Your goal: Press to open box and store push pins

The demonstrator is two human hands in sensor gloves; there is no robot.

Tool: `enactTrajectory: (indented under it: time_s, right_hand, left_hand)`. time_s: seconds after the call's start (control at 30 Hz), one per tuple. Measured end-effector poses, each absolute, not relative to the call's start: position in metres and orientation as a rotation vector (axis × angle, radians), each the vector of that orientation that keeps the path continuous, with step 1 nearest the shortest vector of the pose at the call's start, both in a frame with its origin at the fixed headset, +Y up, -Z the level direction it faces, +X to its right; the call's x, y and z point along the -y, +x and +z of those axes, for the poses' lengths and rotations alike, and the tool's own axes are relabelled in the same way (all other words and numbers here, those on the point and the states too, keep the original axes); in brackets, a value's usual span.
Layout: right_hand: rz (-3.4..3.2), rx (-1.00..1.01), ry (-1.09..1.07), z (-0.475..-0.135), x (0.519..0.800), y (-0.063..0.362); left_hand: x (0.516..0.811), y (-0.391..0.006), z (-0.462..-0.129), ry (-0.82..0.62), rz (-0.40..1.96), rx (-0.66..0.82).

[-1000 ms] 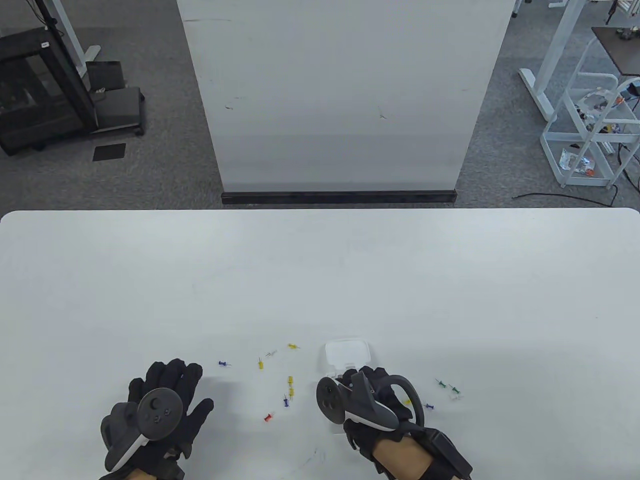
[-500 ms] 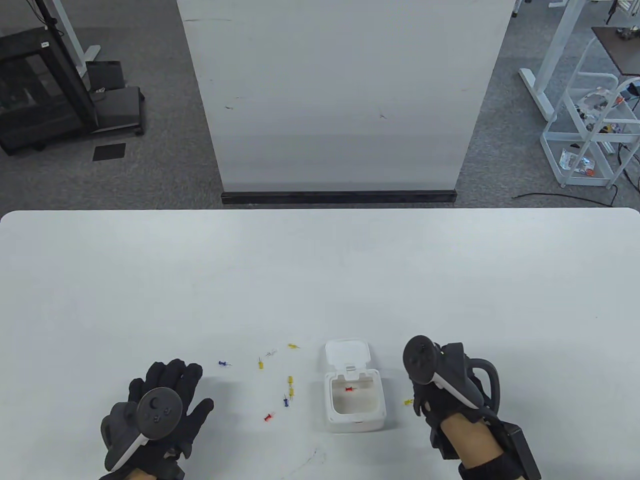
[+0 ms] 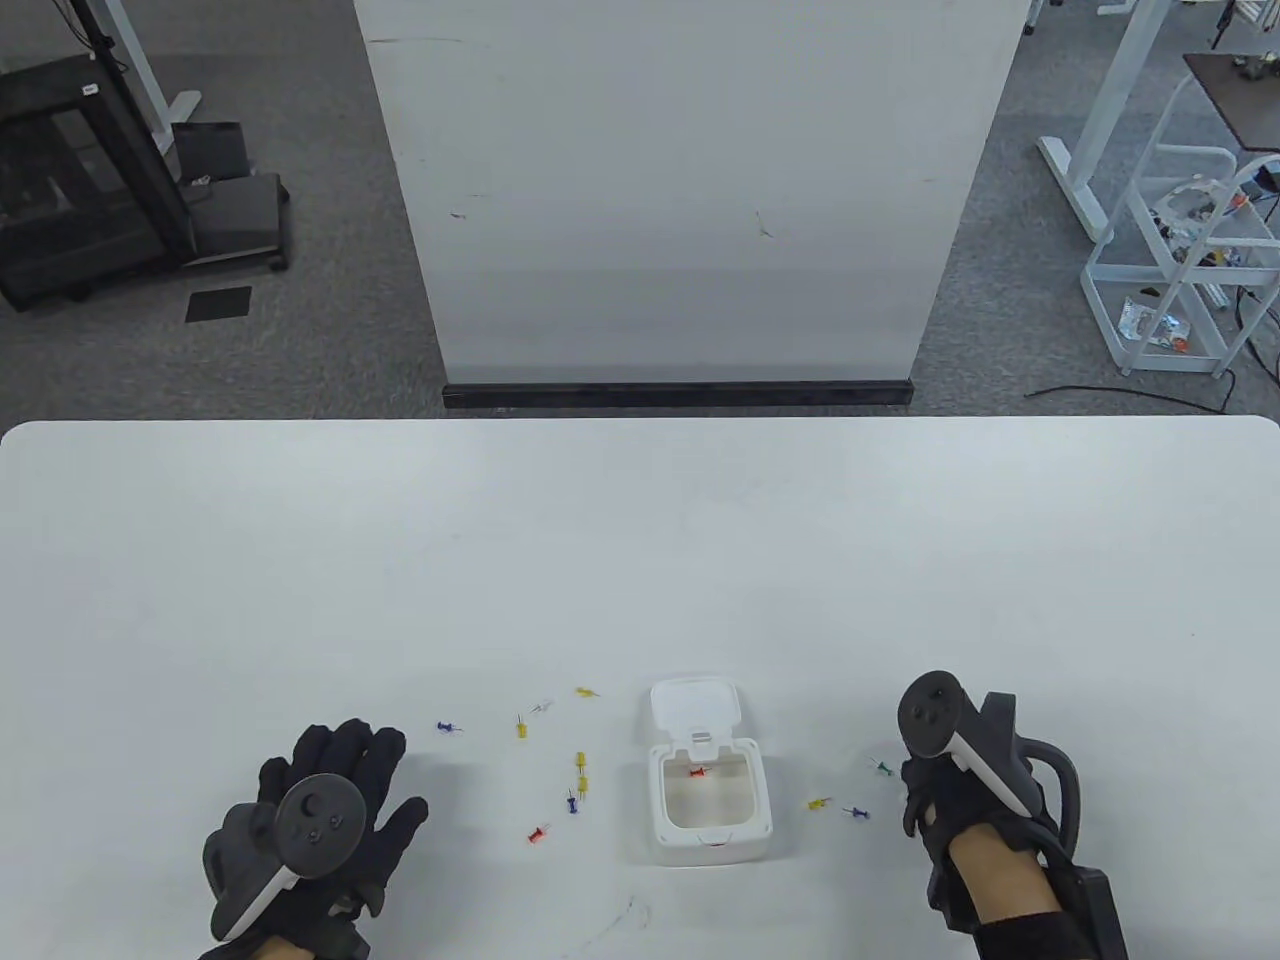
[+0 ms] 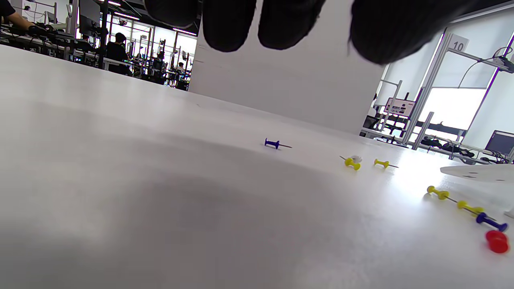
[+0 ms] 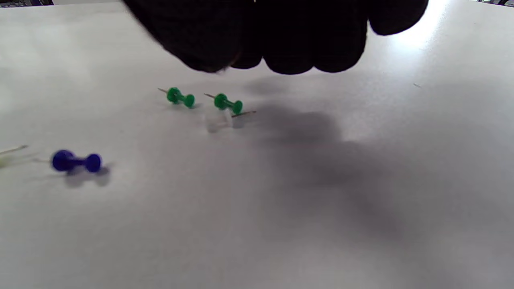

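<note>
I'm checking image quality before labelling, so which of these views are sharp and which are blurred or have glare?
Table view: evenly lit and sharp, the small white plastic box crisp. Left wrist view: bright glare at right, the red push pin soft. Right wrist view: the black gloved right hand is dark and blurred, casting a broad shadow; the blue push pin is smeared.

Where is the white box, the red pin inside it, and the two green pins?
white box (image 3: 711, 850), table view, front wall.
red pin (image 3: 699, 773), table view, its head.
green pins (image 5: 228, 103), right wrist view, one pin's body.
</note>
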State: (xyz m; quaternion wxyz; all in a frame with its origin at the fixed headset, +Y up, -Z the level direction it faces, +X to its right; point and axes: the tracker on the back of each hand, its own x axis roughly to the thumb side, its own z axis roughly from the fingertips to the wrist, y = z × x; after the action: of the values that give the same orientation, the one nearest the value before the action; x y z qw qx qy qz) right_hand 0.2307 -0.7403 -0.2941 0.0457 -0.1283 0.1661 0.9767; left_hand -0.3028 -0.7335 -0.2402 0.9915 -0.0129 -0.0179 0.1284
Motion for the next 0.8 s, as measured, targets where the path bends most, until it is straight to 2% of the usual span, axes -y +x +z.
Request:
enactTrajectory:
  time_s: [0.17, 0.27, 0.8]
  right_hand:
    - [3.016, -0.548, -0.429, -0.297, 0.753, 0.226]
    - [3.044, -0.475, -0.463, -0.299, 0.757, 0.223]
    - [3.051, -0.505, -0.445, -0.302, 0.759, 0.222]
  left_hand:
    - [0.734, -0.303, -0.240, -0.028, 0.259, 0.034]
    - [0.734, -0.303, -0.240, -0.033, 0.265, 0.032]
    - [0.734, -0.303, -0.241, -0.040, 0.269, 0.028]
